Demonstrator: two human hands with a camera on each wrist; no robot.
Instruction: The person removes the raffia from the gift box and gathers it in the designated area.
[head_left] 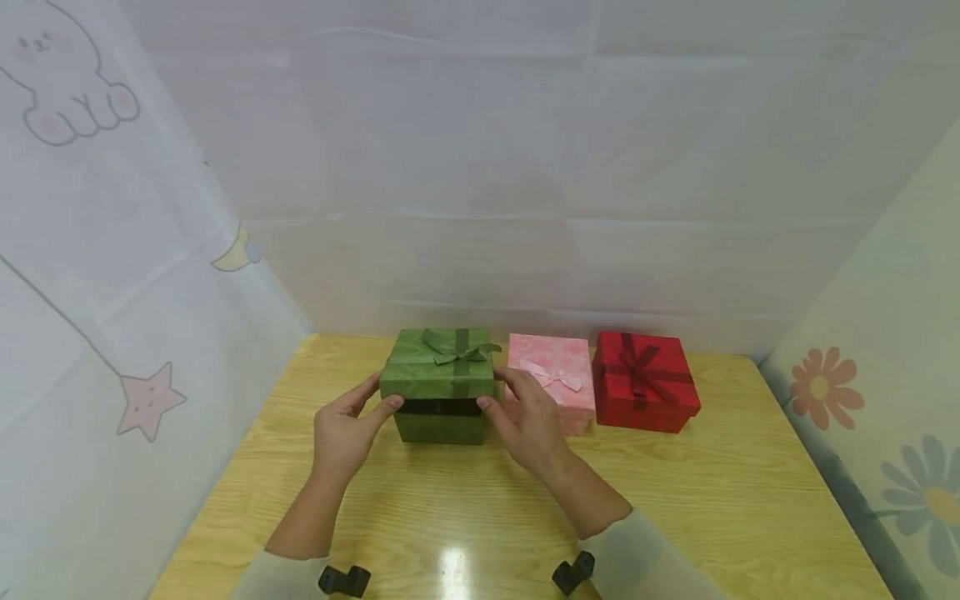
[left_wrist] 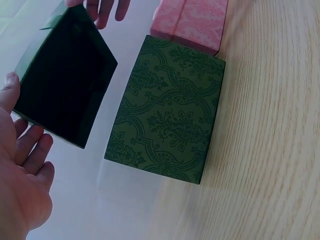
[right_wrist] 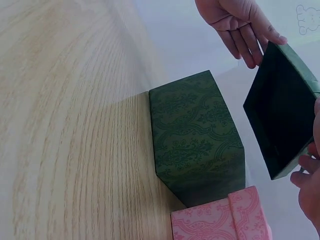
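Note:
The green gift box lid point(head_left: 420, 379), topped with a dark green ribbon bow point(head_left: 461, 354), is held between both hands above its green box base point(head_left: 441, 429). My left hand point(head_left: 341, 433) grips the lid's left side, while my right hand point(head_left: 536, 425) grips its right side. From the left wrist view, the lid's dark hollow underside point(left_wrist: 65, 80) is tilted and apart from the patterned base point(left_wrist: 165, 110). The right wrist view also has a gap between lid point(right_wrist: 280, 110) and base point(right_wrist: 195, 125). The base's inside is hidden.
A pink gift box point(head_left: 551, 350) with a bow stands close to the right of the green base, partly behind my right hand. Farther right is a red gift box point(head_left: 648, 400). All stand on a wooden table point(head_left: 675, 500), with printed cloth point(head_left: 480, 167) around it.

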